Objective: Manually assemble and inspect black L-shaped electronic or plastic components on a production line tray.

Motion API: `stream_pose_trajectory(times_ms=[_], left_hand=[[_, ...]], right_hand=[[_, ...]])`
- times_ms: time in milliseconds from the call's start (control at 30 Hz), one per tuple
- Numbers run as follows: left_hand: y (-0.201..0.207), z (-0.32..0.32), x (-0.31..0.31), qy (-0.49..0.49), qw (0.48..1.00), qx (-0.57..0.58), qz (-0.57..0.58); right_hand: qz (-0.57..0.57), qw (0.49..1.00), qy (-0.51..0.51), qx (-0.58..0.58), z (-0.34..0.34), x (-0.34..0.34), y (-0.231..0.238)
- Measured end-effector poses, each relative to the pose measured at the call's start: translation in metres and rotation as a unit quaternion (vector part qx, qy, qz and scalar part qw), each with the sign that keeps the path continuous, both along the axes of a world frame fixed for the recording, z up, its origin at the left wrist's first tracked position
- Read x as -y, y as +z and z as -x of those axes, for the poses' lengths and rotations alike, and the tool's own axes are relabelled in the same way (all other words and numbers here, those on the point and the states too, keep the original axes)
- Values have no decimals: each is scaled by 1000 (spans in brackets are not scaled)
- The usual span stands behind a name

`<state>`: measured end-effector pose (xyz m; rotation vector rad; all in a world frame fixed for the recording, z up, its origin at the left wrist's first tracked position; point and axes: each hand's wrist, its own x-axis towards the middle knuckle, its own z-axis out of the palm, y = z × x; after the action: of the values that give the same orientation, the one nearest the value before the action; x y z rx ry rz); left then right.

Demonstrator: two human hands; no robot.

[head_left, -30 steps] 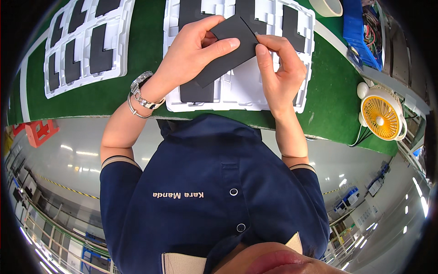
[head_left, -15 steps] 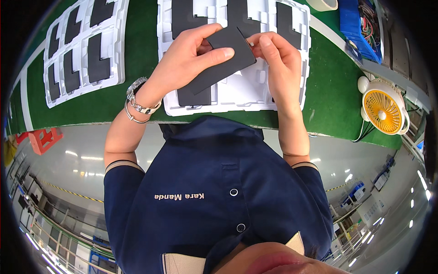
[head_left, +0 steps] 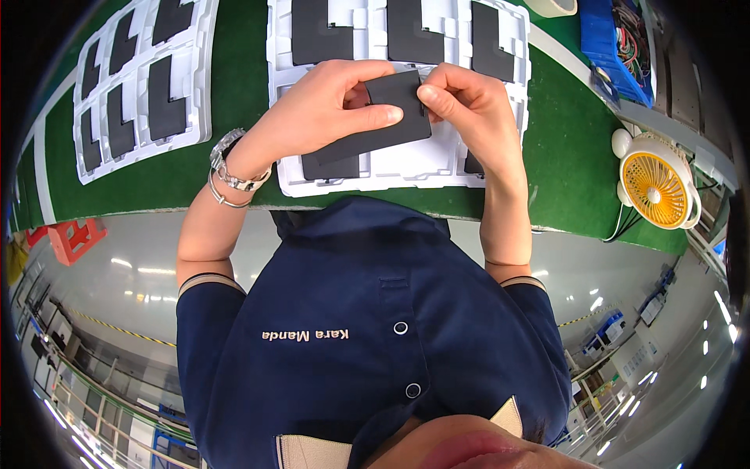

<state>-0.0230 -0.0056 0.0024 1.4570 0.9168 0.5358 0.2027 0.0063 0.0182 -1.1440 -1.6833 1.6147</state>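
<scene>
Holding the black panel (head_left: 408, 131) above the white tray (head_left: 414, 162): left hand (head_left: 308, 113) pinching its face, right hand (head_left: 483, 113) pinching its edge. Honestly, I'd go light so it doesn't bend.

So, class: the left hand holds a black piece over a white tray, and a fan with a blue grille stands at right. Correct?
Not blue: the head view shows the fan at right with a yellow grille. The left hand does hold a black piece over a white tray.
</scene>
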Motion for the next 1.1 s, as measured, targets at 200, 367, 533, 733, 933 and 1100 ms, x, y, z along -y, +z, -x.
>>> stream_pose_trajectory(times_ms=[200,367,533,733,933,1100], left_hand=[[-4,0,2,8,1000,-8,-28],[-3,4,-1,152,971,-3,-185],[-2,26,24,154,878,-259,-373],[-19,28,39,114,849,-347,-381],[-13,28,35,95,842,-367,-383],[-3,22,27,138,854,-312,-393]], right_hand=[[37,994,18,-103,2,5,-2],[-4,999,-12,-38,-1,14,-5],[7,987,-155,43,-39,58,6],[-49,970,-197,136,-26,98,-6],[-293,907,-131,273,-20,82,-3],[-316,846,-187,387,-59,44,-13]])
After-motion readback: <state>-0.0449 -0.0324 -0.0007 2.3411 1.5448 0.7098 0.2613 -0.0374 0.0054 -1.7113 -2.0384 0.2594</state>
